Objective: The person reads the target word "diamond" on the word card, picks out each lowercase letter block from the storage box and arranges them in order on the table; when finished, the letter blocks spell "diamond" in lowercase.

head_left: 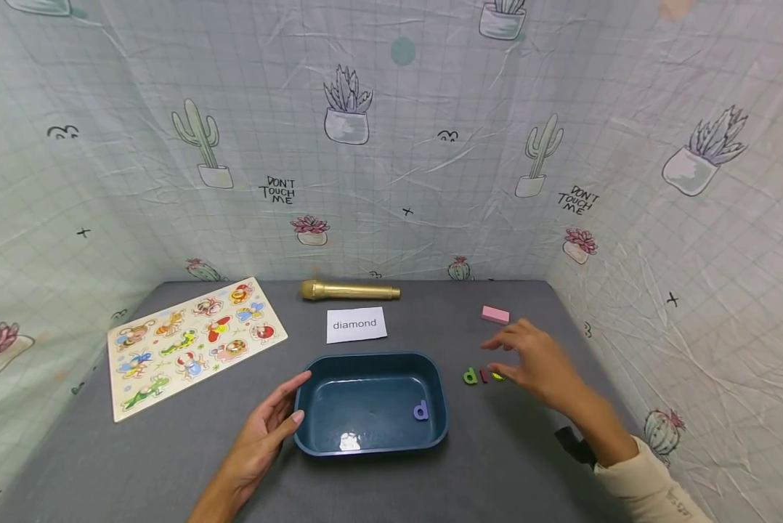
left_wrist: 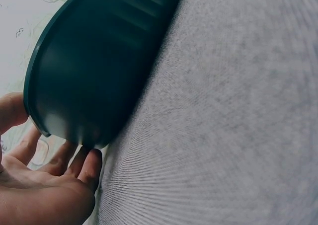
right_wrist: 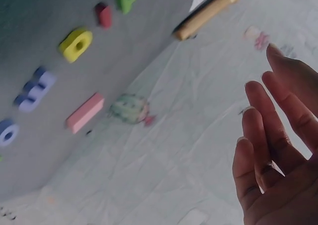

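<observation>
My left hand (head_left: 258,437) touches the left end of a dark teal tray (head_left: 372,357), its fingers and thumb spaced apart against the rim. In the left wrist view the fingers lie against the tray's end wall (left_wrist: 74,86). Inside the tray, toward the right, lies a purple letter d (head_left: 425,410). My right hand (head_left: 540,363) hovers above a row of letters with nothing in its fingers. The row has a green d (head_left: 473,376), a red i (head_left: 484,375) and a partly covered yellow letter (head_left: 498,376). Beneath the hand are a purple m (right_wrist: 36,91) and a blue o (right_wrist: 8,122), seen in the right wrist view.
A pink block (head_left: 495,314) lies behind the letters. Beyond the tray are a white card (head_left: 356,325) reading "diamond" and a gold microphone (head_left: 352,291). At left lies an insect puzzle board (head_left: 195,349). A patterned curtain (head_left: 404,160) surrounds the grey table (head_left: 169,465).
</observation>
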### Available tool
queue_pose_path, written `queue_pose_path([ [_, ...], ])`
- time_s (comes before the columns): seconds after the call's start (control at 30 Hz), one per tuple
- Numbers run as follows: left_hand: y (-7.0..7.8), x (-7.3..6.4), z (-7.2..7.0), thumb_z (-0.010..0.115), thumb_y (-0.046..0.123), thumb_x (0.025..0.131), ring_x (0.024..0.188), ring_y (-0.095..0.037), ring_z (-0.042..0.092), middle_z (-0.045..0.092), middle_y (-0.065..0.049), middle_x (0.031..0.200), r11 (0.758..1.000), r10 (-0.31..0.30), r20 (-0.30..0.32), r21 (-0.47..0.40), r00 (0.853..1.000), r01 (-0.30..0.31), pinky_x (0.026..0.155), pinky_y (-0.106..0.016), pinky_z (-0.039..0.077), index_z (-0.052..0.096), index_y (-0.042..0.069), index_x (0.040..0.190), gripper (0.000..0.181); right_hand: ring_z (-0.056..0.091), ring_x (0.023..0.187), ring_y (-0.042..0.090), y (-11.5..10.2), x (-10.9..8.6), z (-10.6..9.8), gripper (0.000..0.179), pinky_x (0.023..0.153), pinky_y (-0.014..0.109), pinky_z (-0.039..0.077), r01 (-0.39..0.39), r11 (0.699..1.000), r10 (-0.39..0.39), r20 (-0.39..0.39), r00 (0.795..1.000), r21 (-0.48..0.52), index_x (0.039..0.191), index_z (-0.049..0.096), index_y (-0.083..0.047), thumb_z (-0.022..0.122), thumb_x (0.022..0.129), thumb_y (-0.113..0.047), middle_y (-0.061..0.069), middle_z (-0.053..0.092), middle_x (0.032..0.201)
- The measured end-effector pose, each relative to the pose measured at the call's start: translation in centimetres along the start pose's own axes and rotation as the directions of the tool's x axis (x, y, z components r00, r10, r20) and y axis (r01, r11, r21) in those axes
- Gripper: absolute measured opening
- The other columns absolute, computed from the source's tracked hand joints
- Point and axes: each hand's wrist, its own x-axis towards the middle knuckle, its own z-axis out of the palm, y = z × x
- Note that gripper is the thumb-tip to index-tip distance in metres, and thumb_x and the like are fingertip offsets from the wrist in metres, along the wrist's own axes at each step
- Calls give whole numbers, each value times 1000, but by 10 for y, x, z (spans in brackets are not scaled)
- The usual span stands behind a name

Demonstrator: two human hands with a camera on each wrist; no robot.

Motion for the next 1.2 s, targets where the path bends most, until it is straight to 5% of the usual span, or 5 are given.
queue_pose_path([
  [0.43,0,0,0,60,9,108,149,14,30,26,-11,176,1000,-17,-5,1,1000,17,114,-1,27,35,11,165,62,57,93,11,-43,9,18,30,72,24,52,93,995,-95,62,994,40,108,83,-19,94,81,-20,-4,74,105],
  [0.9,1,0,1,61,11,107,153,9,29,28,-8,175,1000,-29,-15,6,999,29,115,-1,27,37,13,164,62,61,100,13,-72,16,44,32,84,33,58,209,976,-215,134,967,59,111,82,-20,94,82,-25,-5,75,106],
  [1.2,1,0,1,62,10,107,151,11,30,29,-6,175,998,-57,-29,8,998,57,114,-2,28,38,15,164,62,60,103,13,-78,20,59,32,86,35,56,209,977,-213,211,954,43,114,82,-20,92,84,-27,-5,75,111],
])
